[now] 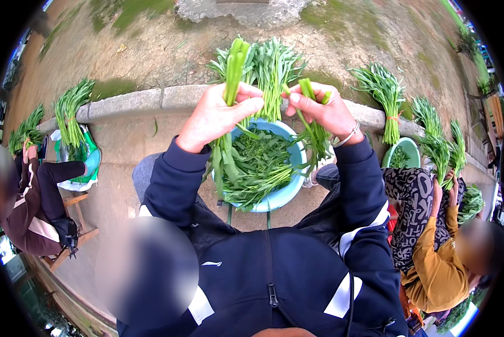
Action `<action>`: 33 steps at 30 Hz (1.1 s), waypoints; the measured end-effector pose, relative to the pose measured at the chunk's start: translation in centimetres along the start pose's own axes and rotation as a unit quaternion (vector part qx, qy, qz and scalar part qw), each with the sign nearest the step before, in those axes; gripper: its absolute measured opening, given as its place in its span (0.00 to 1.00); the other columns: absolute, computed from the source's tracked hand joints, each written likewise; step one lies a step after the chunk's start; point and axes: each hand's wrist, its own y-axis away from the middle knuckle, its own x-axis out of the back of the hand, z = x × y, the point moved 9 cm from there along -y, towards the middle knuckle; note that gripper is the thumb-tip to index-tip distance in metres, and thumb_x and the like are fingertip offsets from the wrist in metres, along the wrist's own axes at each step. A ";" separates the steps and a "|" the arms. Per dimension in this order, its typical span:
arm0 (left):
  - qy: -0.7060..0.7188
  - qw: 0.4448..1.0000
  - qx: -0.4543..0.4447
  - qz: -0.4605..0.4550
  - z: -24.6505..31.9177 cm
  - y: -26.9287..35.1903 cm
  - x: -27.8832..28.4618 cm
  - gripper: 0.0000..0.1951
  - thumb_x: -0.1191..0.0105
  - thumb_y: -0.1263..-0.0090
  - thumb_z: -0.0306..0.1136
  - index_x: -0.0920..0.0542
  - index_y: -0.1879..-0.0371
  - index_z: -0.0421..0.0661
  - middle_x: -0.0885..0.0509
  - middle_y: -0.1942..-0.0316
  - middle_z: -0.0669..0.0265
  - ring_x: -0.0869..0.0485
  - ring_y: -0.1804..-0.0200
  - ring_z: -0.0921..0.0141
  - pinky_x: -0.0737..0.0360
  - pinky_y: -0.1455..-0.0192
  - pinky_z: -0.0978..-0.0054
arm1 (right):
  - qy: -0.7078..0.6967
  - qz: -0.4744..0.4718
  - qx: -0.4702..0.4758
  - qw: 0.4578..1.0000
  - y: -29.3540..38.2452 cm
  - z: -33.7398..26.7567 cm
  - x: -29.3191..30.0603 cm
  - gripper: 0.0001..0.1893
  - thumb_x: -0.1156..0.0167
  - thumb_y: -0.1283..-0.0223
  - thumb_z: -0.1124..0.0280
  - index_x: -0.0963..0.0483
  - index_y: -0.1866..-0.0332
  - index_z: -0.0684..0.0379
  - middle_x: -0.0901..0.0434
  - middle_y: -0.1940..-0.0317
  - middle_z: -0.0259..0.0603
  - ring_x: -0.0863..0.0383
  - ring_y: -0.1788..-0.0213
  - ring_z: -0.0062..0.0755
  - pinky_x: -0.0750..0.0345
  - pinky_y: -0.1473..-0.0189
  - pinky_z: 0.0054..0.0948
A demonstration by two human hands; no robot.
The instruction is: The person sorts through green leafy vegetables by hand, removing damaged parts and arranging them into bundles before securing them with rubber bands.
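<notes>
My left hand (224, 111) grips a small bunch of water spinach stems (236, 63), cut ends pointing up and leaves hanging below. In my right hand (319, 107) are several shorter green stems (319, 145), pinched between thumb and fingers, leaves drooping beneath. A light blue plastic basin (299, 162) stands between my knees, below both hands. Picked leaves and thin stems (262, 162) fill much of it. Just past the basin, a large bundle of leafy greens (273, 80) leans across the concrete curb (180, 99).
A person in dark clothes (45, 198) sits at left, near a bundle (71, 113) on a green-and-white bag (92, 145). At right, a person in a mustard top (439, 269) holds greens (439, 156). A tied bundle (389, 105) rests by a pale green basin (411, 147).
</notes>
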 end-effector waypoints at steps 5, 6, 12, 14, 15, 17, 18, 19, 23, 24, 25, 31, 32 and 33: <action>-0.026 0.998 -0.007 -0.060 -0.8 -0.1 -1.8 0.11 0.41 0.42 0.31 0.21 0.65 0.36 0.21 0.74 0.70 0.26 0.71 0.81 0.29 0.70 0.84 | 0.043 -0.107 -0.020 0.993 0.0 1.4 -2.5 0.07 0.43 0.43 0.67 0.22 0.65 0.58 0.22 0.80 0.26 0.34 0.81 0.08 0.37 0.79 0.14; -0.029 0.996 -0.027 -0.077 -1.3 -0.3 -2.2 0.09 0.42 0.43 0.30 0.20 0.67 0.37 0.21 0.75 0.70 0.27 0.73 0.81 0.29 0.71 0.83 | 0.066 -0.129 -0.024 0.989 0.1 1.5 -2.8 0.07 0.42 0.44 0.68 0.22 0.65 0.59 0.22 0.81 0.27 0.34 0.81 0.08 0.37 0.80 0.15; -0.062 0.983 0.023 -0.173 -3.5 0.4 -4.0 0.06 0.45 0.46 0.30 0.22 0.74 0.40 0.25 0.82 0.74 0.29 0.77 0.83 0.32 0.75 0.83 | 0.115 -0.220 -0.044 0.968 1.2 2.0 -4.6 0.09 0.42 0.46 0.66 0.22 0.67 0.60 0.24 0.83 0.28 0.30 0.79 0.11 0.33 0.74 0.17; -0.069 0.978 0.038 -0.195 -3.5 0.6 -4.6 0.04 0.46 0.46 0.27 0.22 0.74 0.40 0.24 0.78 0.73 0.28 0.74 0.82 0.31 0.71 0.82 | 0.119 -0.230 -0.051 0.965 1.3 2.1 -4.9 0.09 0.42 0.46 0.65 0.22 0.67 0.60 0.24 0.84 0.28 0.29 0.79 0.12 0.32 0.73 0.17; -0.073 0.975 0.045 -0.207 -3.4 0.7 -4.9 0.04 0.46 0.46 0.26 0.22 0.74 0.40 0.23 0.77 0.72 0.28 0.73 0.82 0.31 0.69 0.82 | 0.121 -0.233 -0.053 0.963 1.4 2.1 -5.0 0.10 0.42 0.46 0.65 0.22 0.67 0.61 0.24 0.84 0.28 0.29 0.78 0.12 0.32 0.73 0.17; -0.107 0.973 0.030 -0.200 -3.0 0.6 -4.9 0.04 0.48 0.45 0.27 0.24 0.74 0.40 0.24 0.78 0.72 0.28 0.73 0.82 0.31 0.70 0.82 | 0.094 -0.229 -0.058 0.967 1.4 2.2 -5.0 0.10 0.43 0.46 0.65 0.22 0.67 0.60 0.24 0.84 0.29 0.28 0.78 0.12 0.32 0.73 0.17; -0.115 0.975 0.020 -0.191 -2.9 0.4 -4.7 0.04 0.48 0.44 0.27 0.24 0.74 0.40 0.24 0.78 0.71 0.28 0.74 0.81 0.31 0.70 0.82 | 0.081 -0.227 -0.060 0.969 1.4 2.1 -5.0 0.10 0.43 0.46 0.65 0.22 0.67 0.60 0.24 0.84 0.29 0.28 0.78 0.13 0.32 0.73 0.17; -0.123 0.976 0.010 -0.181 -2.8 0.3 -4.6 0.04 0.48 0.44 0.27 0.24 0.74 0.40 0.24 0.78 0.71 0.28 0.74 0.81 0.31 0.70 0.82 | 0.085 -0.218 -0.063 0.970 1.3 2.1 -4.9 0.10 0.43 0.46 0.64 0.22 0.67 0.60 0.24 0.84 0.29 0.28 0.78 0.13 0.32 0.74 0.17; -0.069 0.991 -0.052 -0.101 -2.6 -0.3 -3.5 0.05 0.47 0.46 0.29 0.24 0.78 0.42 0.26 0.83 0.72 0.29 0.78 0.83 0.31 0.75 0.82 | 0.115 -0.180 -0.070 0.974 0.5 1.9 -4.1 0.09 0.43 0.46 0.64 0.22 0.69 0.58 0.24 0.84 0.29 0.29 0.79 0.12 0.33 0.74 0.17; -0.061 0.992 -0.068 -0.084 -2.4 -0.4 -3.3 0.05 0.46 0.46 0.29 0.25 0.78 0.42 0.26 0.83 0.73 0.29 0.78 0.83 0.31 0.75 0.82 | 0.114 -0.166 -0.066 0.977 0.3 1.8 -4.0 0.09 0.43 0.46 0.64 0.22 0.69 0.58 0.24 0.84 0.29 0.29 0.79 0.12 0.33 0.74 0.17; -0.053 0.993 -0.084 -0.067 -2.1 -0.4 -3.0 0.05 0.46 0.46 0.29 0.25 0.79 0.42 0.26 0.84 0.73 0.29 0.78 0.83 0.31 0.75 0.82 | 0.113 -0.152 -0.062 0.980 0.2 1.7 -3.8 0.09 0.43 0.46 0.64 0.22 0.69 0.58 0.24 0.84 0.29 0.29 0.79 0.12 0.33 0.74 0.17; -0.072 0.990 -0.120 0.019 -0.8 0.0 -1.8 0.05 0.49 0.42 0.30 0.23 0.74 0.42 0.27 0.84 0.74 0.32 0.79 0.83 0.32 0.77 0.82 | 0.084 -0.054 -0.042 0.994 -0.8 1.3 -2.9 0.08 0.42 0.47 0.64 0.21 0.68 0.56 0.25 0.85 0.28 0.30 0.79 0.10 0.35 0.75 0.16; -0.071 0.988 -0.131 0.042 -0.6 0.1 -1.8 0.05 0.49 0.42 0.30 0.23 0.73 0.42 0.27 0.84 0.74 0.32 0.79 0.83 0.32 0.77 0.82 | 0.085 -0.040 -0.036 0.995 -0.9 1.2 -2.8 0.08 0.42 0.48 0.63 0.21 0.68 0.56 0.25 0.85 0.28 0.31 0.79 0.10 0.36 0.75 0.16; -0.069 0.986 -0.141 0.063 -0.4 0.2 -1.6 0.06 0.49 0.42 0.30 0.22 0.71 0.41 0.26 0.84 0.73 0.32 0.79 0.83 0.32 0.77 0.82 | 0.087 -0.026 -0.030 0.995 -1.0 1.1 -2.7 0.08 0.42 0.48 0.63 0.21 0.68 0.56 0.25 0.85 0.28 0.31 0.79 0.10 0.36 0.75 0.16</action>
